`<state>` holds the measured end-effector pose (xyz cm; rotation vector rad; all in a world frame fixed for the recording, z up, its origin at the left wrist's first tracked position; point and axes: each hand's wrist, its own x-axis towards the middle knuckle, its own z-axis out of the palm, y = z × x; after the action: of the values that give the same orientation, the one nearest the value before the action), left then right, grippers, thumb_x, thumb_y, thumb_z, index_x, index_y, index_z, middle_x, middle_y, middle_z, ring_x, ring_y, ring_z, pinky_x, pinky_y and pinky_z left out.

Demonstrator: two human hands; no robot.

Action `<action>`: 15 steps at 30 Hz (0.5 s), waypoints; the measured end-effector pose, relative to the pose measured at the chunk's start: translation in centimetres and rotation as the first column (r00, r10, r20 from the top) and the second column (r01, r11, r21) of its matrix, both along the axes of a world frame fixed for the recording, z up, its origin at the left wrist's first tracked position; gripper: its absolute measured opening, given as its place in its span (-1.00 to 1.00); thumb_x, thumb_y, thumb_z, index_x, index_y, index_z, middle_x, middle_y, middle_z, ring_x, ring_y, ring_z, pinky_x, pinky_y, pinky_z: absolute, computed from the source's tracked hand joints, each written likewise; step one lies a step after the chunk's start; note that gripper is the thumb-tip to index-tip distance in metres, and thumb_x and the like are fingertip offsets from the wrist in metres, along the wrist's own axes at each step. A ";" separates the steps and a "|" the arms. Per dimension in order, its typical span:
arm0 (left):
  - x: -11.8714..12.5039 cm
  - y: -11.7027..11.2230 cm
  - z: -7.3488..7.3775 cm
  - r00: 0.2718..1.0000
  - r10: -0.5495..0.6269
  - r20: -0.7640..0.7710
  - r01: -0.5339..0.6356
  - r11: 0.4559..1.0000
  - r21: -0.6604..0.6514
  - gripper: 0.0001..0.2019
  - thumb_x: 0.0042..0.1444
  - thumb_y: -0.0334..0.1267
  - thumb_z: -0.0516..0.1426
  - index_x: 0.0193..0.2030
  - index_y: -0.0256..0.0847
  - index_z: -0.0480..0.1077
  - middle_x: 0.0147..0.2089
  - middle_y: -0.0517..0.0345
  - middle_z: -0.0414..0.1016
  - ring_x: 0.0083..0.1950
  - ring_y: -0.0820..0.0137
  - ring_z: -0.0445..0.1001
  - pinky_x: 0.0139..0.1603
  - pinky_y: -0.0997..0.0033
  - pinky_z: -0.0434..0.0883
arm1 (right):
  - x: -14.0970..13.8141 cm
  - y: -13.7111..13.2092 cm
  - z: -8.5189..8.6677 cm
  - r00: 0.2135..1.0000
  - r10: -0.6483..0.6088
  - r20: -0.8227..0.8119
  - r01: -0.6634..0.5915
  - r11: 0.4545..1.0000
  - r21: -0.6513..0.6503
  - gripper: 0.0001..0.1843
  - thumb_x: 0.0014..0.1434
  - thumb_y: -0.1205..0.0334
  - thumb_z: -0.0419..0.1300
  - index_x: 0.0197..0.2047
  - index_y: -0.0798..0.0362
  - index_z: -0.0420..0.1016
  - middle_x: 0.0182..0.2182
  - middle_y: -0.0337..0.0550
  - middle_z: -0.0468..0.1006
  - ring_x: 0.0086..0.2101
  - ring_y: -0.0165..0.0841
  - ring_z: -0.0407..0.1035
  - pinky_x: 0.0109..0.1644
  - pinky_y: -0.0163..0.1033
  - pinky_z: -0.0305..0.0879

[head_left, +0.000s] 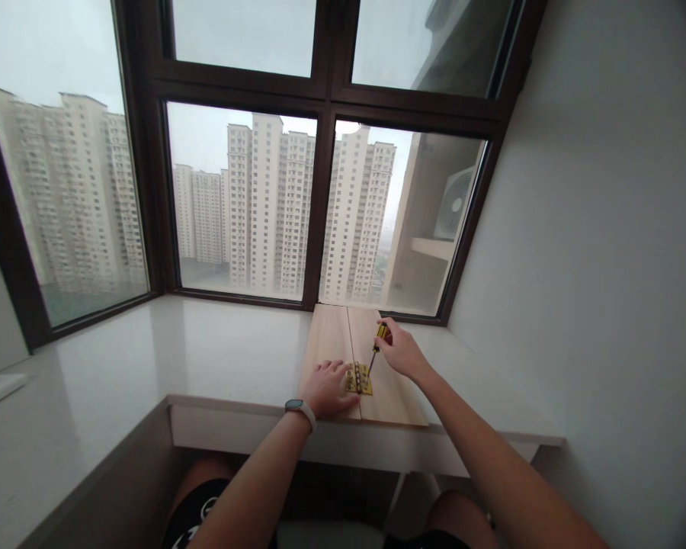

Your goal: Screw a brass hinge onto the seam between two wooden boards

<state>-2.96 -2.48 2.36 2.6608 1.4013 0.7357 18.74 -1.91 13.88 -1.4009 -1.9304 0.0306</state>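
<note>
Two light wooden boards [389, 400] lie side by side on the white sill, a narrow seam between them. Across that seam rests a brass-coloured hinge [366, 379]. My left hand [328, 389] lies over the left board with its fingers spread, the fingertips and thumb at the hinge's left leaf. In my right hand [401, 349] is a yellow-and-black screwdriver [380, 334], gripped by its handle. Its shaft slants down and its tip meets the hinge's right leaf. Whether a screw sits under the tip is too small to tell.
The white sill [234, 343] runs beneath the boards and turns along the left side. Dark-framed windows [323, 191] stand behind it, and a pale wall [594, 229] closes the right side. A flat white object [0, 387] lies at the far left. My legs are below the sill's front edge.
</note>
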 end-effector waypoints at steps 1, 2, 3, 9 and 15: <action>0.0 0.0 0.0 1.000 0.002 -0.001 -0.002 1.000 -0.002 -0.28 0.08 0.24 0.16 0.34 0.04 0.21 0.31 0.00 0.30 0.28 0.00 0.27 0.29 -0.01 0.20 | 0.0 -0.1 -0.1 1.000 0.005 -0.001 -0.005 1.000 -0.004 -0.60 0.20 0.22 0.18 0.12 -0.02 0.37 -0.36 -0.23 0.53 -0.35 -0.32 0.41 -0.18 -0.26 0.28; 0.0 0.0 0.0 1.000 0.005 -0.002 -0.005 1.000 -0.005 -0.28 0.08 0.24 0.16 0.34 0.04 0.22 0.31 0.00 0.31 0.28 0.00 0.27 0.28 -0.01 0.21 | 0.0 -0.2 -0.2 1.000 0.008 -0.001 -0.008 1.000 -0.007 -0.60 0.20 0.22 0.18 0.12 -0.02 0.38 -0.36 -0.23 0.53 -0.35 -0.32 0.41 -0.18 -0.26 0.28; 0.0 0.0 0.1 1.000 0.008 -0.002 -0.008 1.000 -0.007 -0.28 0.08 0.24 0.16 0.34 0.04 0.22 0.30 0.00 0.31 0.28 -0.01 0.27 0.28 0.00 0.21 | -0.1 -0.2 -0.3 1.000 0.009 0.000 -0.009 1.000 -0.010 -0.60 0.20 0.22 0.18 0.12 -0.01 0.38 -0.36 -0.23 0.53 -0.35 -0.32 0.41 -0.18 -0.27 0.28; 0.0 -0.1 0.2 1.000 0.002 -0.009 -0.002 1.000 -0.011 -0.28 0.09 0.25 0.15 0.36 0.06 0.20 0.32 0.02 0.29 0.28 0.00 0.26 0.29 -0.01 0.20 | -0.1 -0.2 -0.7 1.000 0.008 0.016 -0.008 1.000 -0.019 -0.60 0.20 0.24 0.19 0.12 0.00 0.38 -0.35 -0.23 0.53 -0.34 -0.33 0.42 -0.16 -0.26 0.28; -0.1 0.1 0.0 1.000 -0.003 -0.001 0.003 1.000 0.004 -0.27 0.09 0.25 0.15 0.36 0.04 0.19 0.30 0.01 0.31 0.27 0.00 0.26 0.28 0.00 0.21 | -0.1 -0.2 -0.9 1.000 0.020 0.005 -0.020 1.000 -0.021 -0.61 0.20 0.25 0.19 0.11 0.00 0.39 -0.36 -0.24 0.53 -0.34 -0.33 0.42 -0.17 -0.27 0.28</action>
<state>-3.01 -2.40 2.36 2.6654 1.3975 0.7376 18.62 -2.15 13.02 -1.3969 -1.9541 0.0568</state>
